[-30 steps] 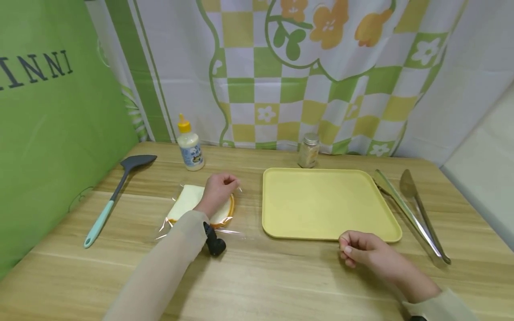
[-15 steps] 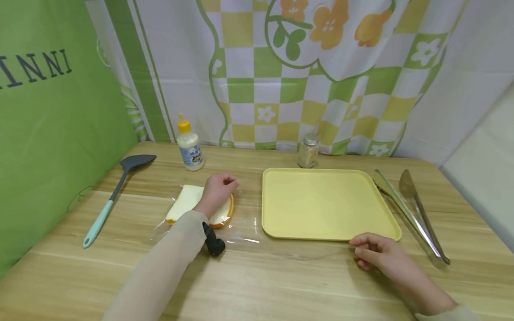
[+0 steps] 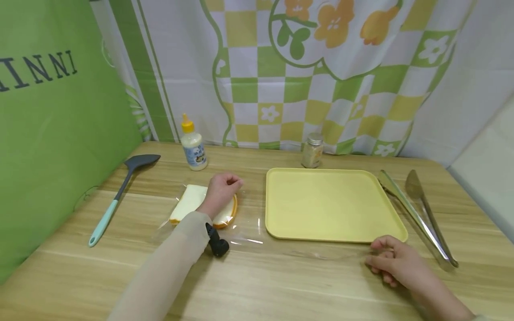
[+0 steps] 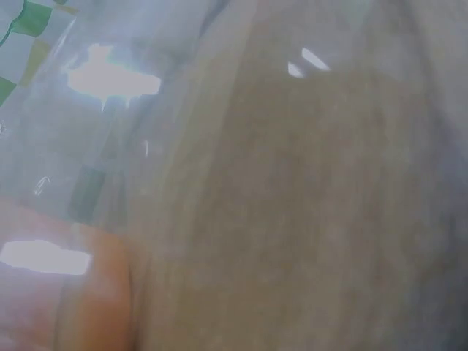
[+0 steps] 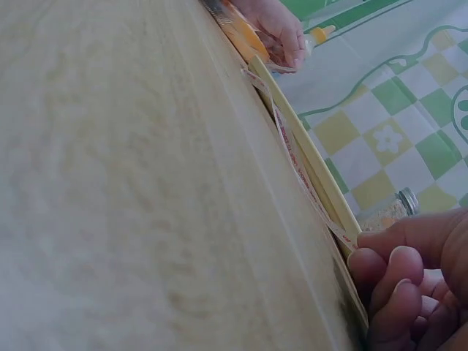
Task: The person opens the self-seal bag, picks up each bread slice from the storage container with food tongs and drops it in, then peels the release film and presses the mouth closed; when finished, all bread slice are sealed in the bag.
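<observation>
My left hand (image 3: 220, 192) reaches over the bread slice (image 3: 188, 203), thumb and fingertips pinching the edge of the clear plastic bag (image 3: 250, 232) around it. The forearm and hand cover the middle of the slice. In the left wrist view, shiny film fills the picture, with brown crust (image 4: 106, 292) at lower left. My right hand (image 3: 399, 263), just in front of the tray's near right corner, pinches one end of a thin clear strip with red print (image 5: 300, 164). From there the strip stretches along the tray's front edge toward the bag.
The yellow tray (image 3: 333, 205) lies right of the bag. Metal tongs (image 3: 427, 214) rest at far right, a turquoise-handled spatula (image 3: 120, 191) at far left. A yellow-capped squeeze bottle (image 3: 194, 147) and a seasoning jar (image 3: 312, 151) stand along the back, before the curtain (image 3: 273, 89).
My right hand has moved right along the tray's front edge, drawing the strip out longer. The left hand has stayed at the bag's edge. The head view has shifted slightly.
</observation>
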Action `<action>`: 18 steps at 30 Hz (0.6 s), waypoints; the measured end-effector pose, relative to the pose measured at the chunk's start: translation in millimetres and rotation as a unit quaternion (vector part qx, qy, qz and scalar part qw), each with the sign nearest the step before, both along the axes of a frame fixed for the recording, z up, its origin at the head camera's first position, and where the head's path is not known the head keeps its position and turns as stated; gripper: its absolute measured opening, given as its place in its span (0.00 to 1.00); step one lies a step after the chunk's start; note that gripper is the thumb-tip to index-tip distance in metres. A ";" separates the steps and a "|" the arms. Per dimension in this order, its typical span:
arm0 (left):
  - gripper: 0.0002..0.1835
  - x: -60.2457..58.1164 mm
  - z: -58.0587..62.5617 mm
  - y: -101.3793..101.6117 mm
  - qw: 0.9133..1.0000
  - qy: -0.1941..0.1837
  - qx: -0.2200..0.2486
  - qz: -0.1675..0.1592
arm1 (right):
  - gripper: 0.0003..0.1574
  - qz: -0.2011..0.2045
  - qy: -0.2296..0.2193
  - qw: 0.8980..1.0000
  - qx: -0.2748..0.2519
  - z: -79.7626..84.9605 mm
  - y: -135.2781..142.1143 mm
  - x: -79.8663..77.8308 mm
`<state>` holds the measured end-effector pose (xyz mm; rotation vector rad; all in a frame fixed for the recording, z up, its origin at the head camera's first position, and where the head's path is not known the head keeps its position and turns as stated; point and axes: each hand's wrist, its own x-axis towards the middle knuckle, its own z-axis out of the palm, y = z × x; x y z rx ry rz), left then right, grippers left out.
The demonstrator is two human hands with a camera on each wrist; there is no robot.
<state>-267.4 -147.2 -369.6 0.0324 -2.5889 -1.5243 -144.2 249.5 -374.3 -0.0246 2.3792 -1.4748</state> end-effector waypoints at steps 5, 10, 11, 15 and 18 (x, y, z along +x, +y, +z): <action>0.07 -0.1 -0.2 0.6 1.000 0.006 -0.004 -0.001 | 0.25 -0.002 0.002 1.000 0.021 0.8 -0.2 -0.8; 0.07 0.7 1.1 0.9 1.000 0.007 -0.008 -0.006 | 0.13 -0.019 0.008 0.999 0.041 0.0 -0.9 -0.3; 0.07 0.8 1.3 0.8 1.000 0.007 -0.009 -0.007 | 0.13 -0.021 0.008 0.999 0.049 0.2 -1.5 -0.4; 0.07 0.9 1.5 0.4 1.000 0.010 -0.008 -0.009 | 0.18 -0.021 0.011 0.996 0.088 1.9 -4.9 -1.9; 0.07 1.3 1.9 -0.2 1.000 0.010 -0.006 -0.009 | 0.26 -0.020 0.014 0.995 0.094 2.5 -7.3 -3.2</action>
